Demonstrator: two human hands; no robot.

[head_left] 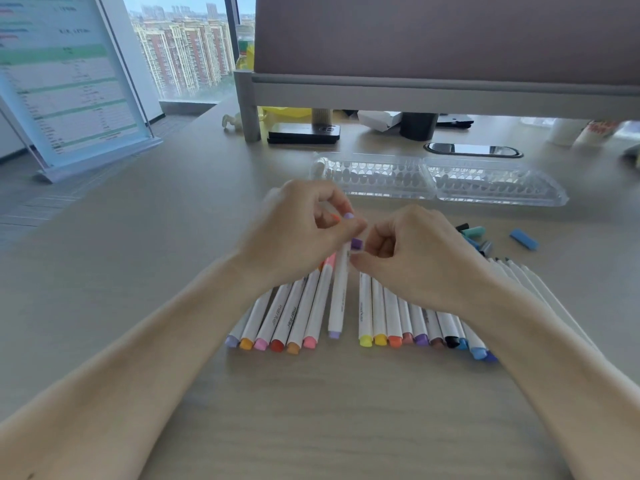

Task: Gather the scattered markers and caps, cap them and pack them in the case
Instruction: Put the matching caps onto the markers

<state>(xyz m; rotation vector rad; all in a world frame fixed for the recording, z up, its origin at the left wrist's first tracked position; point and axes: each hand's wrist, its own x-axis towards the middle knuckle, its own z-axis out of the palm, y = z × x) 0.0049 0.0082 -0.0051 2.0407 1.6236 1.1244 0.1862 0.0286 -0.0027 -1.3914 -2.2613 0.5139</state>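
Note:
My left hand (304,230) is closed around a blurred white marker, with an orange tip (335,217) and a small lilac piece (348,215) showing at its fingertips. My right hand (415,258) pinches a purple cap (356,243) at the top end of a white marker (339,292) with a lilac back end. That marker lies between two rows of white markers, a left row (277,317) and a right row (408,320). The clear plastic case (440,181) lies open behind my hands. Loose caps (472,232) and a blue cap (523,239) sit to the right.
Several uncapped white markers (530,282) fan out past my right wrist. A desk divider (415,88) stands at the back, with a black phone (304,133) and a cable slot (472,149) below it. A sign stand (69,98) is at the far left.

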